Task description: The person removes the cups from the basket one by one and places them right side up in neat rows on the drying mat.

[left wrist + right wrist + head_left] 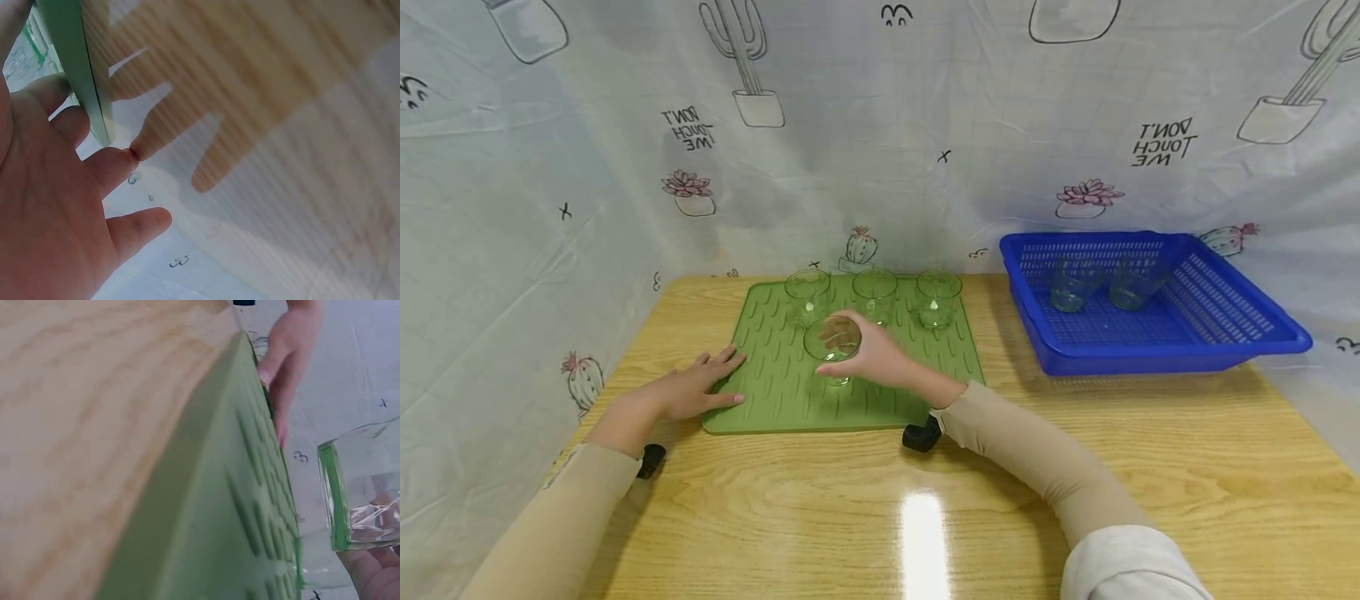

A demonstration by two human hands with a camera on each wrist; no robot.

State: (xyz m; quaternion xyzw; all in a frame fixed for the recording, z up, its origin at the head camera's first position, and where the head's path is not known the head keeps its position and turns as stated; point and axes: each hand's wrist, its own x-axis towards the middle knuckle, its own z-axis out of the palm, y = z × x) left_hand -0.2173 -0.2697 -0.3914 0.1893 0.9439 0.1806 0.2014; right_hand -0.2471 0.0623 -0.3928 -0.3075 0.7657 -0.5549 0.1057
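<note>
My right hand (880,357) grips a clear drinking glass (832,342) around its side, thumb nearer me and fingers behind. In the right wrist view the glass (365,487) stands a little off the surface of the green ribbed mat (219,506), its base toward the mat. Fingers spread, my left hand (692,392) rests at the left edge of the mat (767,408); the left wrist view shows its palm (50,200) by that edge. Behind the held glass, three more glasses line the mat's back edge: left (807,287), middle (875,287) and right (938,290).
A blue plastic basket (1150,358) stands at the right of the wooden table (790,508). Inside it, two glasses lean, one on the left (1070,290) and one on the right (1131,290). A patterned white sheet (865,167) hangs behind and at the sides.
</note>
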